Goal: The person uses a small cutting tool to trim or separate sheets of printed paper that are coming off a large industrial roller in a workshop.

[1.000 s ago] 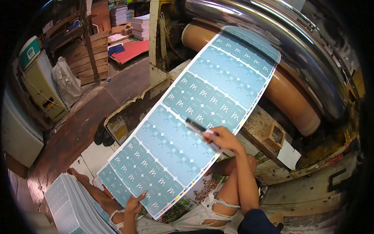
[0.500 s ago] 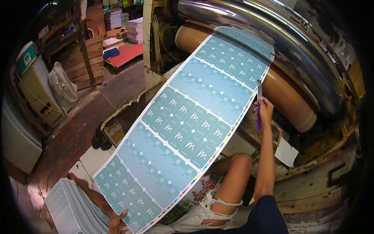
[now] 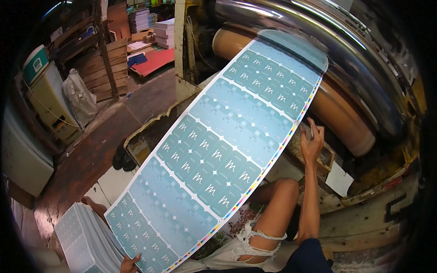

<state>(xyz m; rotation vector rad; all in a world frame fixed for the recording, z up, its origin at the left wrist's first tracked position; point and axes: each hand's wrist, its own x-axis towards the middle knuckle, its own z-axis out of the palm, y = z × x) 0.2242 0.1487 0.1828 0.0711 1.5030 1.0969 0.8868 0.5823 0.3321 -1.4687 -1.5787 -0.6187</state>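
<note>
A long laminated sheet (image 3: 218, 132) with rows of teal and pale blue labels slopes down from the rollers toward my lap. At its lower left corner, my left hand (image 3: 130, 264) grips the edge, thumb on top. My right hand (image 3: 313, 142) hovers just beyond the sheet's right edge, near the roller. Its index finger points up and the other fingers curl; a thin pale sliver shows between them, too narrow to name. A shiny metal roller (image 3: 314, 32) and a brown roller (image 3: 348, 120) stand at the sheet's far end.
At lower left, a thick stack of similar printed sheets (image 3: 75, 236) stands close to my left arm. A wooden tray (image 3: 324, 159) and a white paper piece (image 3: 339, 178) lie below the brown roller. Black shoes (image 3: 124, 157) rest on the floor.
The sheet has slid down toward me, with more of it out from the rollers. My right hand's purple-handled blade no longer shows plainly. My left hand has shifted lower and left.
</note>
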